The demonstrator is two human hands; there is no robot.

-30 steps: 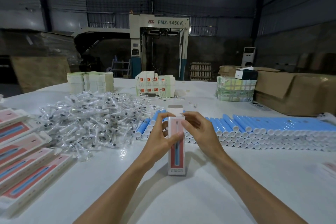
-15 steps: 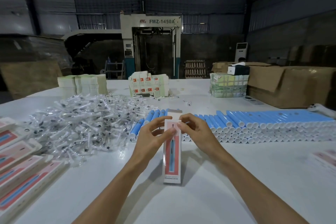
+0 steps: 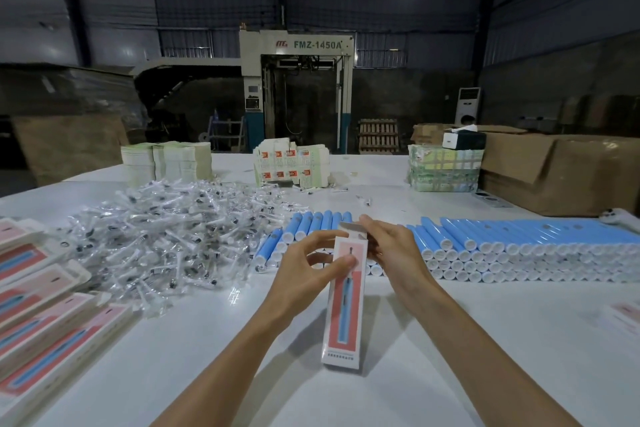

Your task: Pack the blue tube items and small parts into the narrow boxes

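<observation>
Bench (image 3: 485, 357), in dim warehouse (image 3: 207, 10), is strewn with small parts (image 3: 166, 236) and blue tubes (image 3: 519, 239) — narrow box (image 3: 344, 315) stood on it is clasped by left grip (image 3: 301, 274), flap (image 3: 349, 229) pinched by right grip (image 3: 394, 253).

Narrow box (image 3: 344, 302): printed card, slight sheen; blue tubes (image 3: 519, 236): smooth matt plastic; small parts (image 3: 166, 236): clear crinkled plastic wrap; tabletop (image 3: 485, 340): smooth, white, faintly glossy.

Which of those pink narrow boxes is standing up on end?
The narrow box held by the left hand and right hand, on end on the table, top flap open; the other pink boxes lie flat at the left.
</observation>
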